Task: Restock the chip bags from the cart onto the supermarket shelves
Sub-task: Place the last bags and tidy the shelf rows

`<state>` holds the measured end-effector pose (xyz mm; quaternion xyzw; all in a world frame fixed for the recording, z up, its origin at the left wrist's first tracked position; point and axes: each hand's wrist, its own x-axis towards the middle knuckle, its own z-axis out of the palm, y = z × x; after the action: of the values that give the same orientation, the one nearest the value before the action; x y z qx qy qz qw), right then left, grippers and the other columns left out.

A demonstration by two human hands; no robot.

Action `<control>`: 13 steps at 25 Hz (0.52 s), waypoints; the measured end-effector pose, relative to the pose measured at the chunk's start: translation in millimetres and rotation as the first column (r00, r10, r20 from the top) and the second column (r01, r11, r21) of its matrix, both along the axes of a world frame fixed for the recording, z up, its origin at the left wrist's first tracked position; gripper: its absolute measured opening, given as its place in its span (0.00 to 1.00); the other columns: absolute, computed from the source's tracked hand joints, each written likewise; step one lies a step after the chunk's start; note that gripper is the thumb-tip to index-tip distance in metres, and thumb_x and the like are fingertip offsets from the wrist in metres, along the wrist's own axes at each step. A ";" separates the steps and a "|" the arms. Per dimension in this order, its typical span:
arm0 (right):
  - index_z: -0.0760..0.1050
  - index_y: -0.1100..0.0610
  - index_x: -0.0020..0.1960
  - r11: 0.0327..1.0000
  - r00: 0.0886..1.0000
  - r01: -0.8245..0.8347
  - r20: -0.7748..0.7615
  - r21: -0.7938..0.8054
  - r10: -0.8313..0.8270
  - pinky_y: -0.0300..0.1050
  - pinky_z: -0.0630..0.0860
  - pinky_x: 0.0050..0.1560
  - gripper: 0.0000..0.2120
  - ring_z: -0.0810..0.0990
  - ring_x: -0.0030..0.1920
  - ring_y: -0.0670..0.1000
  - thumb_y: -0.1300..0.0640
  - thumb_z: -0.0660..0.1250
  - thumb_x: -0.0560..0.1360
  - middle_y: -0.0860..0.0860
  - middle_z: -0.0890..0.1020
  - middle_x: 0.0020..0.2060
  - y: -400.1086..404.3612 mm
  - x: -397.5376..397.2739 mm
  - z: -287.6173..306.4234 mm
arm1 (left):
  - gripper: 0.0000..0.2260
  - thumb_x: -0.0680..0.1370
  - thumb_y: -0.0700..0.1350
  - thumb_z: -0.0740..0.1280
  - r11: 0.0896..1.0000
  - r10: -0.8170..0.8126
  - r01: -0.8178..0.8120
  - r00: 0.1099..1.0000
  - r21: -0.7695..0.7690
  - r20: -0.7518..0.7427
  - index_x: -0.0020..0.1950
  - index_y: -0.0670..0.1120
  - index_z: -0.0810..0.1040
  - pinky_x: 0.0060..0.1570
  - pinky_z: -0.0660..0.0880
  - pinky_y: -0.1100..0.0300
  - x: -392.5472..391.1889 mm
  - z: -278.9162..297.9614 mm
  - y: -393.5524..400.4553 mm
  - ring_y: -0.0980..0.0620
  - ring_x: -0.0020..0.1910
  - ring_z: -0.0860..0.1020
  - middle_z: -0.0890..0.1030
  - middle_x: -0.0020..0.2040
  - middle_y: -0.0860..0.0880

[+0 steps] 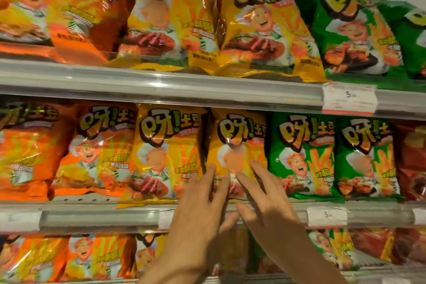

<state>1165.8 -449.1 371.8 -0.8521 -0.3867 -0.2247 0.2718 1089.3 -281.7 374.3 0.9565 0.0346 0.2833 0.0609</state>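
We see three shelves full of chip bags. On the middle shelf [253, 208] we count two orange bags, two yellow bags, two green bags and one red bag cut off at the right edge. The top shelf [161, 83] has orange bags on the left, two yellow bags and two green ones. The bottom shelf is mostly hidden by the arms, and its bags look blurry.

Both hands reach up to the yellow chip bag [235, 145] on the middle shelf, the right one of the two yellow bags. It stands upright, long side up and down, picture facing us. The left hand [202, 203] and the right hand [265, 200] have straight, spread fingers lying flat on the bag's lower front. Neither hand is gripping it.

Two white price tags [349, 99] hang on the shelf rails.
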 end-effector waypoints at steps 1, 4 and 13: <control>0.62 0.37 0.77 0.999 1.000 0.017 -0.019 -0.037 -0.018 0.45 0.57 0.78 0.25 0.55 0.81 0.48 0.46 0.57 0.80 0.41 0.54 0.80 3.4 -0.8 -0.1 | 0.27 0.74 0.57 0.74 1.000 -0.004 0.004 0.996 0.004 -0.087 0.68 0.44 0.79 0.57 0.78 0.46 -0.9 6.3 -0.1 0.38 0.59 0.81 0.80 0.65 0.36; 0.69 0.47 0.76 0.995 0.997 0.071 0.046 -0.068 -0.068 0.57 0.60 0.74 0.26 0.61 0.78 0.56 0.48 0.63 0.78 0.46 0.59 0.78 4.9 -2.0 2.5 | 0.27 0.66 0.59 0.77 0.978 -0.016 0.037 0.995 0.204 -0.101 0.62 0.47 0.84 0.56 0.81 0.49 -3.6 2.6 -0.6 0.47 0.53 0.85 0.83 0.61 0.39; 0.82 0.55 0.62 0.995 0.978 0.049 0.200 0.084 -0.065 0.65 0.70 0.68 0.17 0.72 0.72 0.60 0.53 0.67 0.75 0.55 0.76 0.69 33.6 -10.9 30.1 | 0.28 0.69 0.59 0.72 0.975 -0.086 0.032 0.965 0.218 0.246 0.68 0.52 0.78 0.64 0.76 0.44 -22.7 -13.6 15.9 0.47 0.67 0.77 0.77 0.69 0.47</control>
<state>1154.9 -415.5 401.9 -0.8243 -0.3784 -0.3329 0.2577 1066.6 -265.8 360.7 0.9139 -0.0326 0.4037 -0.0293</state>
